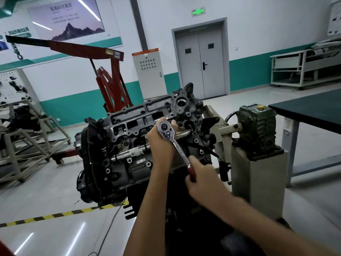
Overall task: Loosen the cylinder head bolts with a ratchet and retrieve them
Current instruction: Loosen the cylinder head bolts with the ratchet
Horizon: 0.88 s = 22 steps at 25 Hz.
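Head view: ratchet (180, 150) gripped between left hand (160, 145) and right hand (201, 179).

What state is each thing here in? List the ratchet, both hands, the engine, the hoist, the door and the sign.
ratchet: head at the engine top, held at both ends
left hand: holds the ratchet's head
right hand: grips the ratchet's red end
engine: tilted on its stand
hoist: hook hangs bare
double door: shut
exit sign: lit

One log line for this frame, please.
left hand: holds ratchet by head | right hand: grips ratchet handle | ratchet: set on cylinder head
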Available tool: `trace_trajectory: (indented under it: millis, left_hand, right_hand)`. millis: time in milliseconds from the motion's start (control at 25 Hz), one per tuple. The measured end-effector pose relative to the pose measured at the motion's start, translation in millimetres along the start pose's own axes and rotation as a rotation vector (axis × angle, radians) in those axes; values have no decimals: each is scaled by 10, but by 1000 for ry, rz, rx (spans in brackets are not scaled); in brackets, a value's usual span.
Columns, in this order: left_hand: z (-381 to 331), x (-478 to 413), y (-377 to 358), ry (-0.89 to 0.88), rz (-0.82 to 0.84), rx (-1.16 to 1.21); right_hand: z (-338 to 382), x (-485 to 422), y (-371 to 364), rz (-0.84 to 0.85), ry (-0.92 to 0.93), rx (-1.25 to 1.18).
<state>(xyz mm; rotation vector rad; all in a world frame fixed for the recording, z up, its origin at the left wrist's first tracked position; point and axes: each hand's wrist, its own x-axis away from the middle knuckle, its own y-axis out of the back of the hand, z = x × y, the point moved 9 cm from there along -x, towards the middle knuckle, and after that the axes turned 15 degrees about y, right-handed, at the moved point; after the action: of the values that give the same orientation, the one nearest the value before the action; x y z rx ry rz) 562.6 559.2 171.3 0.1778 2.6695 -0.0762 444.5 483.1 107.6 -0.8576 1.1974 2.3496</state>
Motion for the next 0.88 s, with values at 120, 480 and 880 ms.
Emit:
trace_trajectory:
  millis: [120,480,880]
  left_hand:
    - [-110,32,-46,-42,47,5]
    - [-157,135,-142,-92,14,86]
    - [-128,76,-96,-89,85,2]
  right_hand:
    - [-200,-358,514,229,158,392]
    - [-119,73,10,-98,-65,69]
    - [-293,-400,575,221,157,462]
